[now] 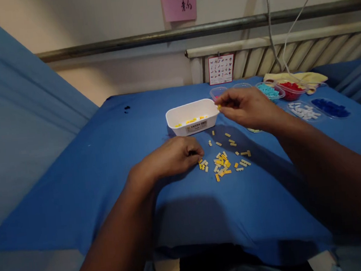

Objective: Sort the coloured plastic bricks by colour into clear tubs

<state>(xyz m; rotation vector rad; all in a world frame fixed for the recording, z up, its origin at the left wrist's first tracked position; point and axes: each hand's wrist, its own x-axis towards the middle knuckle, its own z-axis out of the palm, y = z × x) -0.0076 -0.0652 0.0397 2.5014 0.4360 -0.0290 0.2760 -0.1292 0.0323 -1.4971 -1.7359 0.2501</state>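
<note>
My right hand [244, 107] is closed in a pinch on a small yellow building brick [218, 107], beside the right end of a white plastic box [180, 131]. Several yellow bricks [192, 120] lie on the floor of that box. On the cloth in front of it, a loose pile of yellow and pale yellow bricks [222, 162] spreads out, with single ones scattered around. My left hand [179, 156] rests on the cloth left of the pile, fingers curled together at a small cluster of bricks [203, 165]. Whatever sits between its fingertips is too small to make out.
Clear tubs stand at the right back, holding turquoise pieces [268, 91], red pieces [291, 88], white pieces [304, 110] and blue pieces [330, 107]. Behind them lies a yellow cloth [302, 77]. A printed card [221, 69] leans near the radiator [306, 51]. Blue cloth [107, 168] covers the table.
</note>
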